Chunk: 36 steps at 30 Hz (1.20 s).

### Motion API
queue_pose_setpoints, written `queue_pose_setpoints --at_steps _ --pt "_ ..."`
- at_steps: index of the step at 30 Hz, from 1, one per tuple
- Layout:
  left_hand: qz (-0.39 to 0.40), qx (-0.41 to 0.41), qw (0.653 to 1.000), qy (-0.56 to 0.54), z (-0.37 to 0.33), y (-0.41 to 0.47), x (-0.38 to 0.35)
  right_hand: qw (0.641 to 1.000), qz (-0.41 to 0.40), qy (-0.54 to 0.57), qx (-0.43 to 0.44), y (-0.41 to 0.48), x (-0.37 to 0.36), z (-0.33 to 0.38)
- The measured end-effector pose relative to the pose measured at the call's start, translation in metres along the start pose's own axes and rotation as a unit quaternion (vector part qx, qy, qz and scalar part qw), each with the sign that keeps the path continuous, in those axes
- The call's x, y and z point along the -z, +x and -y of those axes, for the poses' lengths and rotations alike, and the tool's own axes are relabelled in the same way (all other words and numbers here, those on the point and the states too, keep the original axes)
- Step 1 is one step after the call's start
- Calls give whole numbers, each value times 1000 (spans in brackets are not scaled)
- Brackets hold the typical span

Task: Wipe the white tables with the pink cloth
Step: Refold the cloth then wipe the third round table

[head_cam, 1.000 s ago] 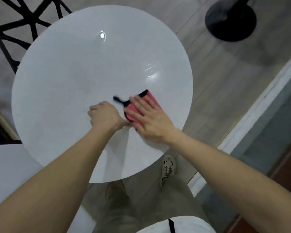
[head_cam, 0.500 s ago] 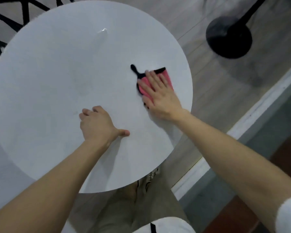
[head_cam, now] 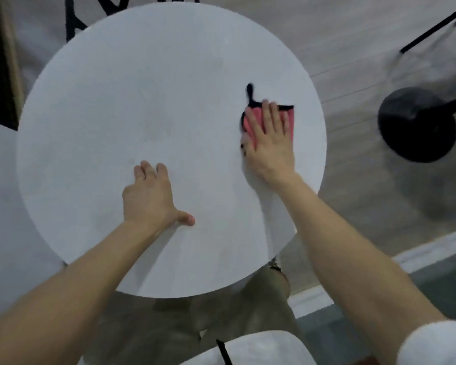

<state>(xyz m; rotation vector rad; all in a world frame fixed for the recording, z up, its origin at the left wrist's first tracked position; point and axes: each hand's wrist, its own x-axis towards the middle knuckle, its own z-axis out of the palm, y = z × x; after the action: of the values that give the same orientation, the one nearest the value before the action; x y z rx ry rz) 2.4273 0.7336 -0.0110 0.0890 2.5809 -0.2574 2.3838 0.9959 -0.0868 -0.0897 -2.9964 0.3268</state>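
Right hand (head_cam: 270,143) lies flat, fingers spread, pressing the cloth (head_cam: 290,122) onto the table (head_cam: 142,101) at abt 3 o'clock of the round top, near its rim. We see only part of the cloth: pink shows between and beside the fingers, a black edge along its far side, and a black loop (head_cam: 250,92) sticking out toward 12 o'clock. The rest is under the palm, so we can't tell its full shape. A small dark bit by the thumb side is too blurred to identify.

Left hand (head_cam: 149,196) rests palm down at abt 6 o'clock of the top, fingers loosely together, thumb out to the right, holding nothing. Both forearms run off the bottom of the frame; a white sleeve (head_cam: 437,343) shows at bottom right. The whole frame is soft w/ motion blur. At top left, black chair legs (head_cam: 74,19) are cut off by the edge. A second white surface (head_cam: 0,206) at left is only partly in view. A black round base (head_cam: 416,125) stands on the floor at 3 o'clock, its pole cut off at right.

Vs 0.5 s ago: cloth and right hand sit nearer the 3 o'clock rim, loop now pointing more to 12. Left hand has opened from a curled fist to a flatter palm. The black base appears lower in frame.
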Motion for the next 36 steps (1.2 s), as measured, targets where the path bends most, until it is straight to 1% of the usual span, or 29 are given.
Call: queue_pose_setpoints --at_steps 1,2,3,4,5,6,7,9,10,11,13,15,16,17,18,20,21,22,23,24,26,27,29,30,31,32,34,35,36 --pt "4 6 1000 -10 -1 -2 0 996 24 17 88 -28 -1 23" --pt "8 14 1000 -19 -2 -3 1 981 65 30 178 -55 2 41" --pt "12 23 999 -25 -4 -2 1 960 108 38 257 -75 8 48" --pt "16 31 999 -29 -6 -1 2 936 133 40 323 -81 11 43" --pt "20 36 999 -32 -8 1 3 917 143 47 369 -70 12 27" --pt "25 41 998 -35 -9 2 4 913 137 50 380 -49 11 4" --pt "29 44 998 -36 -9 4 5 926 125 48 352 -23 11 -21" --pt "32 47 998 -31 -10 6 5 972 99 25 212 36 16 -76" --pt "32 50 998 -31 -9 8 4 985 99 8 139 61 19 -100" --pt "32 50 998 -32 -9 9 3 991 102 -2 85 80 21 -116" --pt "29 54 997 -38 -9 9 2 996 82 -4 17 95 16 -115" --pt "31 58 997 -44 -9 8 0 999 43 -10 -18 74 8 -72" --pt "28 58 997 -43 -8 7 0 999 35 -1 6 55 4 -42" --pt "25 54 997 -43 -8 7 1 996 42 15 71 32 -2 -11" --pt "20 49 998 -44 -7 6 3 984 62 26 163 8 -6 19" --pt "12 44 998 -41 -6 3 3 933 107 35 341 -23 -6 52" --pt "7 41 998 -38 -4 1 3 907 120 35 402 -21 -6 48" --pt "3 35 999 -35 -2 0 3 896 123 36 426 -10 -6 36" --pt "0 23 999 -35 1 -1 6 904 119 34 409 5 -4 18" --pt "-5 7 999 -41 6 -2 9 927 108 25 358 21 -3 -5" --pt "-31 -19 996 -86 24 2 19 978 86 -2 188 45 6 -50" --pt "-44 -30 992 -114 36 5 25 992 76 -6 104 51 10 -62" --pt "-66 -43 984 -159 67 14 37 998 44 3 -35 49 6 -47" --pt "-81 -44 981 -171 82 19 41 996 25 -1 -85 38 0 -19" --pt "-100 -43 979 -173 98 23 46 995 9 -6 -101 22 -7 18" --pt "-115 -42 979 -165 114 29 49 997 2 -3 -73 3 -14 60" --pt "-131 -44 980 -139 144 41 53 996 44 12 73 -39 -25 137" --pt "-131 -48 982 -124 158 47 52 986 78 21 147 -57 -25 161" --pt "-130 -52 984 -109 172 53 48 973 92 25 212 -66 -24 168"
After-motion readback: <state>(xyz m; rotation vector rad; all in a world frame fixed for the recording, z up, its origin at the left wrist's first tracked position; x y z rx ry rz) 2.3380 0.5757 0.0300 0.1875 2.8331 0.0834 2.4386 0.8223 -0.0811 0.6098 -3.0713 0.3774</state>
